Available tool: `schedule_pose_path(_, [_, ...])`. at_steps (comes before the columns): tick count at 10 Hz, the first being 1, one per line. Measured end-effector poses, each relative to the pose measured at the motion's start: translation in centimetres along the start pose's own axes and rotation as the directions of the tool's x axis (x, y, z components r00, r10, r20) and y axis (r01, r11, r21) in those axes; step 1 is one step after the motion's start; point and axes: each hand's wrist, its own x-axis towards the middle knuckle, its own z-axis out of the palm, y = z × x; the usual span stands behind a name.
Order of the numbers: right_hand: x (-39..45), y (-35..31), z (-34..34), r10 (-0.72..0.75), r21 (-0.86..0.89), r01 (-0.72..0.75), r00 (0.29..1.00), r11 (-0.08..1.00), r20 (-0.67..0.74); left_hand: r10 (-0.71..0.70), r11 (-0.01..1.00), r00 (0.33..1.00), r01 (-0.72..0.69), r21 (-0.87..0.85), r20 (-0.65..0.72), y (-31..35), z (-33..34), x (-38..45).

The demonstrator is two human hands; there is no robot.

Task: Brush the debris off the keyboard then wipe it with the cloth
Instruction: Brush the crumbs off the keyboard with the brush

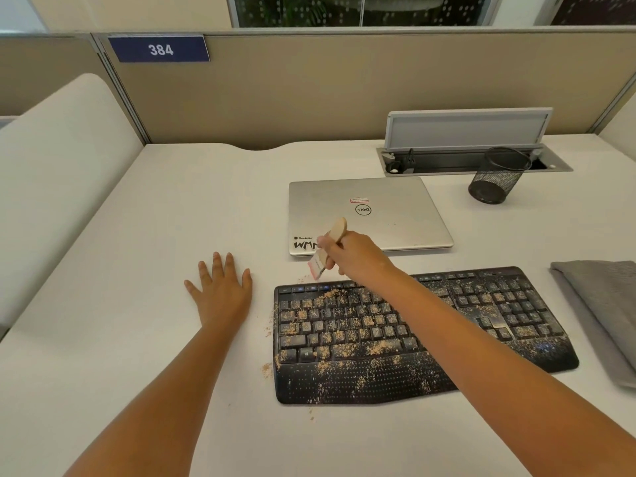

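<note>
Brushing step, barely started; crumbs all over black curved keyboard (413,335)
My right hand (354,256) grips small wooden-handled brush (327,251) at its 11 o'clock corner; left hand (220,290) flat, spread on white desk (137,253); next: firm sweeps; folded grey cloth (599,301) waits at 3 o'clock

The keyboard (423,335) is black, speckled with tan debris (347,346). The brush (328,249) has a pale wooden handle and pinkish-white bristles. The cloth (605,297) is grey. The laptop (368,215) is silver, the mesh cup (499,175) black, the worktop (172,218) off-white, the sign (160,48) blue with white numerals.
</note>
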Motion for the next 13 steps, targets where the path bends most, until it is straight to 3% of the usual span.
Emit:
schedule_pose_path(8, [-0.5,0.8,0.8,-0.076,0.285,0.051,0.994,0.957,0.078,0.005,1.000,1.000,-0.005,0.013,-0.006,-0.1,0.1,0.0])
schedule_pose_path(13, [-0.5,0.8,1.5,-0.095,0.189,0.076,0.991,0.979,0.097,0.005,1.000,1.000,-0.005,0.013,-0.007,0.0,-0.1,-0.1])
